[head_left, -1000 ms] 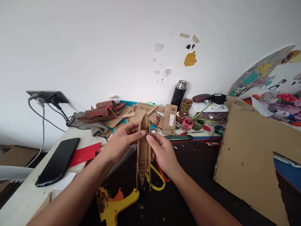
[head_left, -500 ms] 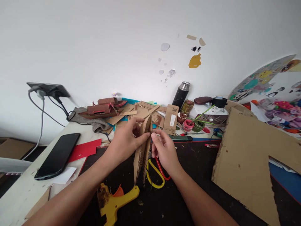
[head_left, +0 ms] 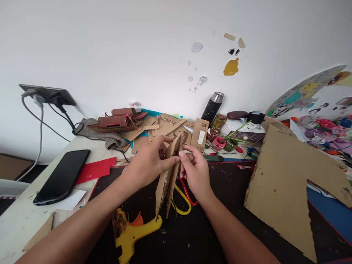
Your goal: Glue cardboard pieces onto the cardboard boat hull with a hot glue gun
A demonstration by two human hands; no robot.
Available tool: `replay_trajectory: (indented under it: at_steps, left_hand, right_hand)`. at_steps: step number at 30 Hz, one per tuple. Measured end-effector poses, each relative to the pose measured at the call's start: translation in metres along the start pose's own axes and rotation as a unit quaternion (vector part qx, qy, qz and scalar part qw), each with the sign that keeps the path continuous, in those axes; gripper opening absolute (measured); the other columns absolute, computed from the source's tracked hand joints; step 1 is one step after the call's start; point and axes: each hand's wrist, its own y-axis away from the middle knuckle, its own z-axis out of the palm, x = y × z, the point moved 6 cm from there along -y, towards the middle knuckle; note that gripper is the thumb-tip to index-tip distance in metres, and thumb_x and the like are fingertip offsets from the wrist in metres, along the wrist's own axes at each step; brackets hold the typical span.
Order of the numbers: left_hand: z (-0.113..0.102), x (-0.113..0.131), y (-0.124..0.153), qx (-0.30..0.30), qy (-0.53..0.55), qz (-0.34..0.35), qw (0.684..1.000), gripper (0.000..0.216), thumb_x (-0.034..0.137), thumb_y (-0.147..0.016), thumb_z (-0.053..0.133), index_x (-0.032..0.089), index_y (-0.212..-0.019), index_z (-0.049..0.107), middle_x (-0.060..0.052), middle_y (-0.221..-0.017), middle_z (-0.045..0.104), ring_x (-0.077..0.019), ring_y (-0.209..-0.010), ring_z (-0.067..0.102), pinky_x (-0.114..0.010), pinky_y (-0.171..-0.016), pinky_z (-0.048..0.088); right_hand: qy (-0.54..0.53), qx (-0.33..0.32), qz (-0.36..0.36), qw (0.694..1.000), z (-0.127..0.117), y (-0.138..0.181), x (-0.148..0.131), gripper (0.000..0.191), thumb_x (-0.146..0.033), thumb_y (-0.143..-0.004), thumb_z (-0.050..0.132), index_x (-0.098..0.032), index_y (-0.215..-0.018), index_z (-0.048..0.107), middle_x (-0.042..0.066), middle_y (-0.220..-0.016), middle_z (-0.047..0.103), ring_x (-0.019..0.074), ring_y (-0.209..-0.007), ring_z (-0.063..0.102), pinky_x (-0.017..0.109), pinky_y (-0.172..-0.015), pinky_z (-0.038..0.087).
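Both of my hands hold a long, narrow cardboard boat hull upright over the dark mat, its pointed ends up and down. My left hand grips its left side near the top, thumb on the edge. My right hand pinches the right edge just opposite, fingers curled. The hull is tilted so its left side faces me. Under it lie yellow and red scissors and a yellow glue gun.
A black phone and red card lie at the left. A large cut cardboard sheet fills the right. At the back are cardboard scraps, a brown model boat, a black flask and paint pots.
The hull has turned from facing me open-side-on to edge-on and tilted left. Both hands shifted slightly up and right with it.
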Motion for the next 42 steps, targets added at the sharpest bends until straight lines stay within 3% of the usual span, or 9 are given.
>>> replay_trajectory:
  at_steps: [8,13,26,32,35,38,42]
  left_hand:
    - [0.006,0.000,0.000,-0.015,0.015,0.010,1.000,0.050,0.042,-0.089,0.075,0.022,-0.132,0.063,0.001,-0.083,0.068,-0.0230,-0.074,0.061,-0.034,-0.068,0.043]
    - [0.007,-0.003,0.000,-0.024,0.017,-0.001,1.000,0.058,0.043,-0.090,0.076,0.022,-0.141,0.058,-0.001,-0.088,0.072,-0.0239,-0.075,0.065,-0.034,-0.069,0.045]
    - [0.008,-0.004,0.001,-0.004,0.049,0.011,0.999,0.052,0.038,-0.088,0.079,0.023,-0.135,0.063,-0.002,-0.088,0.077,-0.0243,-0.075,0.071,-0.033,-0.067,0.051]
    - [0.010,-0.005,0.000,-0.011,0.059,0.019,0.998,0.049,0.038,-0.095,0.071,0.023,-0.139,0.056,0.000,-0.083,0.073,-0.0220,-0.072,0.067,-0.032,-0.067,0.048]
    - [0.012,-0.001,-0.001,-0.020,0.070,0.035,0.997,0.040,0.039,-0.099,0.063,0.023,-0.134,0.054,-0.002,-0.090,0.075,-0.0233,-0.081,0.070,-0.034,-0.073,0.050]
    - [0.010,0.002,-0.001,0.001,0.047,0.053,0.997,0.030,0.039,-0.101,0.059,0.022,-0.126,0.057,-0.007,-0.105,0.078,-0.0254,-0.093,0.073,-0.037,-0.080,0.052]
    - [0.006,0.001,0.000,0.048,-0.024,0.053,0.997,0.034,0.037,-0.101,0.060,0.021,-0.131,0.064,-0.008,-0.107,0.081,-0.0276,-0.093,0.076,-0.040,-0.085,0.054]
  right_hand:
    - [0.004,0.011,-0.006,1.000,-0.002,0.000,-0.001,0.040,-0.052,-0.092,0.077,-0.019,-0.113,0.068,-0.011,-0.049,0.054,0.0121,-0.038,0.049,0.023,-0.040,0.043]
    - [0.006,0.005,-0.006,1.000,-0.002,-0.001,0.000,0.038,-0.051,-0.093,0.076,-0.019,-0.113,0.068,-0.013,-0.047,0.051,0.0115,-0.036,0.048,0.023,-0.039,0.042]
    - [0.001,-0.008,0.005,1.000,-0.001,-0.003,0.005,0.037,-0.051,-0.093,0.074,-0.019,-0.112,0.066,-0.014,-0.046,0.049,0.0111,-0.035,0.047,0.022,-0.039,0.042]
    - [-0.009,-0.002,0.007,1.000,-0.001,-0.002,0.002,0.039,-0.053,-0.093,0.074,-0.021,-0.112,0.062,-0.014,-0.050,0.052,0.0105,-0.035,0.047,0.021,-0.037,0.042]
    - [-0.011,0.000,0.007,1.000,-0.002,-0.003,0.000,0.041,-0.054,-0.092,0.075,-0.021,-0.113,0.062,-0.014,-0.051,0.052,0.0102,-0.035,0.047,0.021,-0.037,0.042]
    - [-0.011,-0.002,0.005,1.000,-0.001,-0.002,-0.001,0.041,-0.054,-0.091,0.076,-0.020,-0.112,0.063,-0.014,-0.051,0.051,0.0097,-0.035,0.047,0.021,-0.038,0.041]
    - [-0.012,0.000,0.000,1.000,-0.001,-0.002,-0.001,0.042,-0.054,-0.091,0.077,-0.020,-0.112,0.064,-0.014,-0.052,0.052,0.0093,-0.036,0.047,0.021,-0.039,0.040]
